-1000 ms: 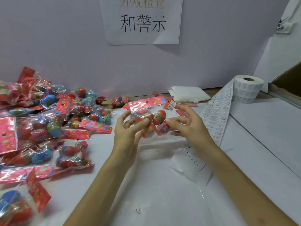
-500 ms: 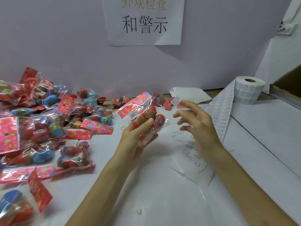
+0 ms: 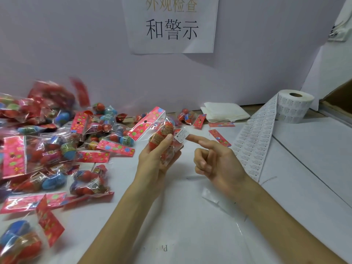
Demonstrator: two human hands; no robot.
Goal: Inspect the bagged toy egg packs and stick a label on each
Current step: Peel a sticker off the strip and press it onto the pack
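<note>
The left hand [image 3: 158, 159] grips one egg pack [image 3: 152, 124], its fingers and thumb closed around the red eggs in the lower part, and holds it above the table [image 3: 190, 225] with the pink header card pointing up and to the left. Just to its right a small white label [image 3: 181, 135] hangs on the tip of the index finger [image 3: 192, 137] of the right hand [image 3: 219, 162]. That finger is straight, the other fingers are curled in, and the hand pinches nothing. The label's edge is at the bag, but I cannot tell if it is already touching the film.

The bag is loose and crinkled over round eggs, so I think the label may fold, trap a wrinkle or land crooked if it is pressed where the film has nothing firm behind. It may also stay on the fingertip when the finger pulls away, because the glue holds on skin too. The left hand grips only the low part, so the pack can turn under the push.

At the far left a big pile of egg packs [image 3: 47, 141] covers the table and is partly blurred; which packs there have labels I cannot see. A paper sign [image 3: 171, 25] hangs on the wall behind. Folded white sheets [image 3: 224, 111] lie at the back, and a loose pink card [image 3: 219, 138] lies just behind the right hand. A piece of clear film [image 3: 215, 197] lies under the right wrist. Further right, the label strip [image 3: 255, 141] runs down from the label roll [image 3: 293, 105]. Nothing stands between the label and the pack.
</note>
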